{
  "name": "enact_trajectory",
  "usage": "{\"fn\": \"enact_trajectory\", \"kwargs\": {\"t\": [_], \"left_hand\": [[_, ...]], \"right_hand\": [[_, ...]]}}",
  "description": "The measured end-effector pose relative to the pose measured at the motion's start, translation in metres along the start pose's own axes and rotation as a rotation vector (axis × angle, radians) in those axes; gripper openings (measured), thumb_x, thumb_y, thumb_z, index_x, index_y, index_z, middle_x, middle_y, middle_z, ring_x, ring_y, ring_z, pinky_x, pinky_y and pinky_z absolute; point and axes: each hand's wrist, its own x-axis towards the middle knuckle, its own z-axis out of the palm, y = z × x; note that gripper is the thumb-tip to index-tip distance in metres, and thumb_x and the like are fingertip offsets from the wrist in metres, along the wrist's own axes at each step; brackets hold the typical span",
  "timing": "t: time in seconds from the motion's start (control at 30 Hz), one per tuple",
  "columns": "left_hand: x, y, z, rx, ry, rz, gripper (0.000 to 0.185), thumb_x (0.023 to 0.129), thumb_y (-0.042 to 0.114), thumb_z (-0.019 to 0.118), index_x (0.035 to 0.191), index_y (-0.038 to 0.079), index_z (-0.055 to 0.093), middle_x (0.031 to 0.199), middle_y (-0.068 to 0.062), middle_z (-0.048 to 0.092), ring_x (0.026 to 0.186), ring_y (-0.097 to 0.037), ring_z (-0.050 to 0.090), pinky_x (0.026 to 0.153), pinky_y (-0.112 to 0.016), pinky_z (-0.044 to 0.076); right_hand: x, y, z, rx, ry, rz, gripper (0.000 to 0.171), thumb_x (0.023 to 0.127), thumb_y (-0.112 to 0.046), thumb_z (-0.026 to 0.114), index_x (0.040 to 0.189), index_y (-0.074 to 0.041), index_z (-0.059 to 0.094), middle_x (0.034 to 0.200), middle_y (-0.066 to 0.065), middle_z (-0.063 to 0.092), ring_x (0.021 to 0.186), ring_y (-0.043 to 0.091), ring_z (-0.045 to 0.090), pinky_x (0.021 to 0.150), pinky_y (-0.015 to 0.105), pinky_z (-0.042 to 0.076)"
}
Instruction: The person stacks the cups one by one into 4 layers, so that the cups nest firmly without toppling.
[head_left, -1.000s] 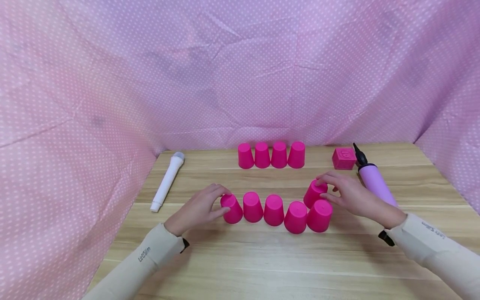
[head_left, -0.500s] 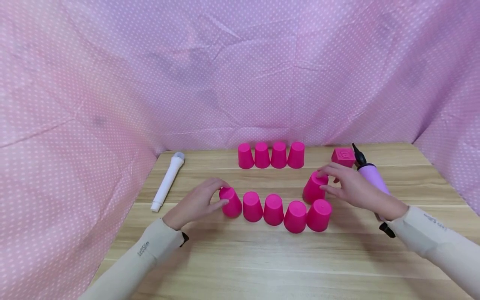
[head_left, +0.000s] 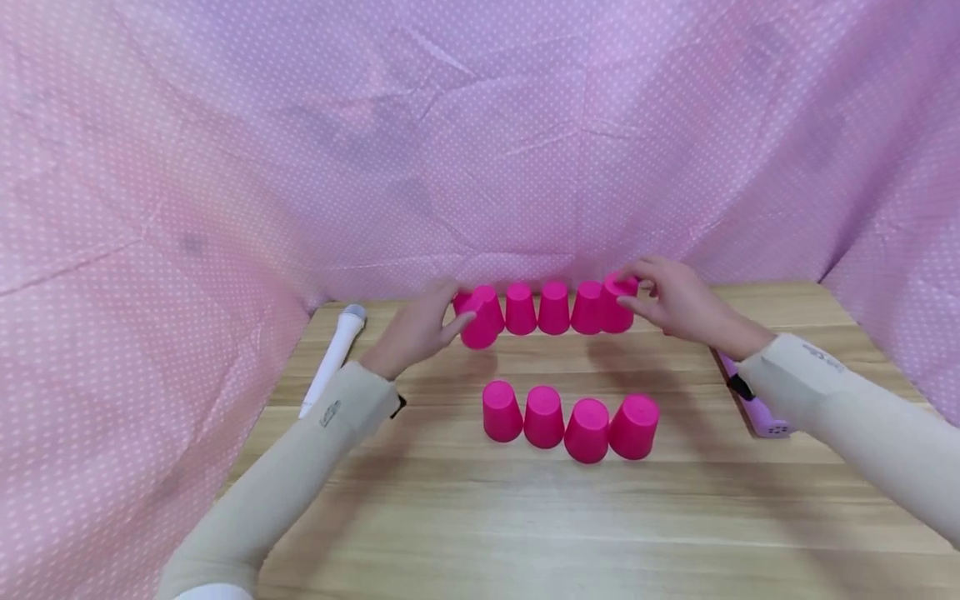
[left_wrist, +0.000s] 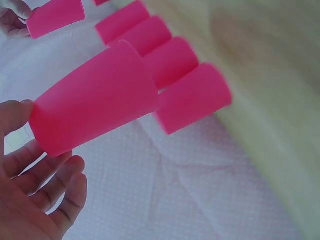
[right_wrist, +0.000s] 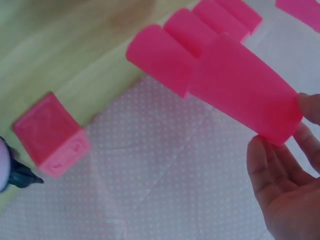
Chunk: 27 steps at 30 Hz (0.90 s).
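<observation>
My left hand (head_left: 422, 327) pinches an upside-down pink cup (left_wrist: 95, 102) by its closed end. In the head view that cup overlaps the left end of the back row of pink cups (head_left: 554, 308). At the row's other end, my right hand (head_left: 681, 302) grips another pink cup (right_wrist: 245, 92) between thumb and fingers, also with its mouth downward. Both held cups look raised in the wrist views, beside the standing row. Nearer to me, a front row of several pink cups (head_left: 543, 417) stands upside down on the wooden table (head_left: 525, 533).
A white toy microphone (head_left: 330, 358) lies at the left. Under my right forearm is a purple hand pump (head_left: 767, 418), partly hidden. A pink embossed block (right_wrist: 52, 132) sits near its black nozzle (right_wrist: 24, 175). Pink dotted cloth (head_left: 480, 150) hangs behind and around the table.
Both hands have carried their cups away from me, from the front row area up to the two ends of the back row. The front row's other cups have stayed put.
</observation>
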Motion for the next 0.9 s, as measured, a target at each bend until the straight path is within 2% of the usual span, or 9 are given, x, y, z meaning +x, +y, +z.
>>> {"fn": "enact_trajectory", "kwargs": {"t": [0.2,0.4,0.57,0.77,0.9], "left_hand": [[0.041,-0.001,-0.006,0.079,-0.017,-0.050,0.035,0.091,0.026,0.064,0.117,0.004,0.056,0.108,-0.008,0.056,0.099,-0.021,0.050,0.085,-0.034,0.045],[0.071,-0.001,-0.002,0.066,-0.052,-0.086,0.038,0.092,0.029,0.063,0.121,0.007,0.054,0.112,-0.006,0.055,0.103,-0.020,0.049,0.090,-0.032,0.043],[0.086,-0.007,0.007,0.033,-0.079,-0.141,0.037,0.092,0.029,0.063,0.122,0.008,0.054,0.113,-0.005,0.055,0.103,-0.019,0.048,0.089,-0.032,0.042],[0.100,-0.012,0.014,0.012,-0.132,-0.214,0.037,0.091,0.029,0.063,0.121,0.009,0.053,0.104,-0.002,0.054,0.097,-0.017,0.047,0.085,-0.029,0.044],[0.105,-0.013,0.018,0.013,-0.149,-0.227,0.038,0.091,0.029,0.064,0.121,0.008,0.054,0.103,-0.002,0.055,0.095,-0.018,0.049,0.083,-0.029,0.044]], "right_hand": [[0.034,0.005,0.000,0.020,-0.014,0.045,0.023,0.082,-0.008,0.073,0.103,-0.002,0.065,0.097,0.010,0.062,0.088,0.027,0.058,0.072,0.042,0.049],[0.057,0.007,0.012,-0.007,-0.068,0.110,0.024,0.085,-0.012,0.071,0.107,-0.004,0.065,0.101,0.011,0.062,0.094,0.027,0.056,0.079,0.043,0.047],[0.068,0.013,0.027,0.017,-0.073,0.143,0.024,0.086,-0.012,0.069,0.107,-0.002,0.064,0.101,0.014,0.060,0.095,0.030,0.055,0.082,0.045,0.045],[0.076,0.019,0.036,0.037,-0.080,0.210,0.025,0.087,-0.011,0.068,0.109,0.000,0.062,0.103,0.015,0.059,0.098,0.034,0.054,0.083,0.046,0.045],[0.080,0.020,0.038,0.042,-0.110,0.261,0.028,0.088,-0.013,0.067,0.113,-0.001,0.062,0.107,0.015,0.059,0.100,0.035,0.054,0.083,0.046,0.045]]}}
